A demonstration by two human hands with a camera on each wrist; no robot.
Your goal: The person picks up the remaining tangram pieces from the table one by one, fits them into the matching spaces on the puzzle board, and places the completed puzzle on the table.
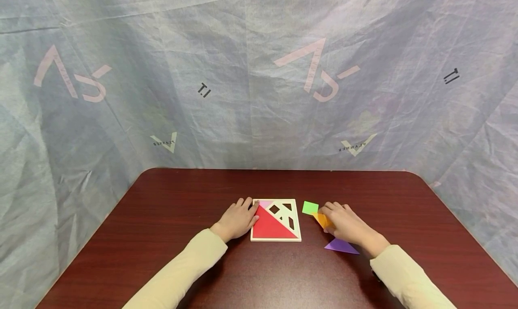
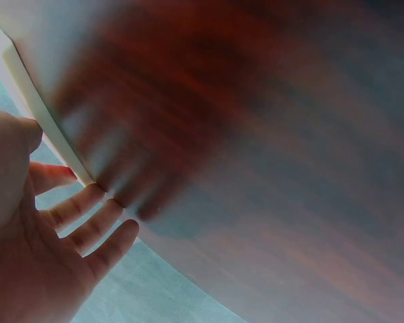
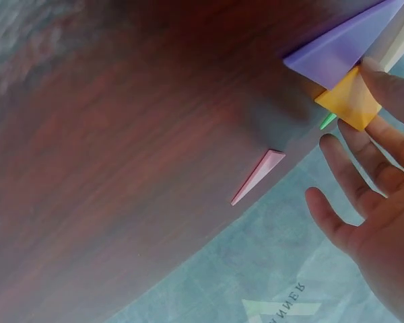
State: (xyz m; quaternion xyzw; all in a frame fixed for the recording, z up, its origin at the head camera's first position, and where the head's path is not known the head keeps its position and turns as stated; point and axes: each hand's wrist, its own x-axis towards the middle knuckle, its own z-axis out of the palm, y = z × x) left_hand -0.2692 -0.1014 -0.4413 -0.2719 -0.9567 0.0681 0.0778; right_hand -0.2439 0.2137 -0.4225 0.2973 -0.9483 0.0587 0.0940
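Down on the dark red-brown wooden tabletop (image 1: 170, 237) lies a square white-framed puzzle tray (image 1: 276, 220), near the middle and close to the person. Inside it sits a large red triangular piece (image 1: 269, 226) filling the lower left half, with a small pink piece (image 1: 265, 203) at the top left corner; the upper right half shows white pieces with dark gaps between them.

The left hand (image 1: 238, 219) rests flat on the tabletop against the tray's left edge, its fingers straight and slightly spread, the tips touching the frame near the pink corner. From the left wrist view the same hand (image 2: 47, 256) shows its fingers loose beside the tray's pale edge (image 2: 40, 111); its grip holds nothing.

The right hand (image 1: 344, 221) lies to the right of the tray. Its grip is on an orange flat piece (image 1: 322, 219), which sits under the fingertips; in the right wrist view the thumb and a finger pinch that orange piece (image 3: 349, 99) while the other fingers (image 3: 350, 165) stay spread.

Just left of the right hand, between it and the tray, a small green square piece (image 1: 310, 207) lies flat. A purple triangular piece (image 1: 341, 246) lies just beside the right wrist, nearer the person. Another thin pink piece (image 3: 258, 176) shows edge-on in the right wrist view.

Behind the tabletop hangs a pale blue-grey crinkled sheet (image 1: 259, 75) with printed marks. Both arms wear cream sleeves (image 1: 182, 273).
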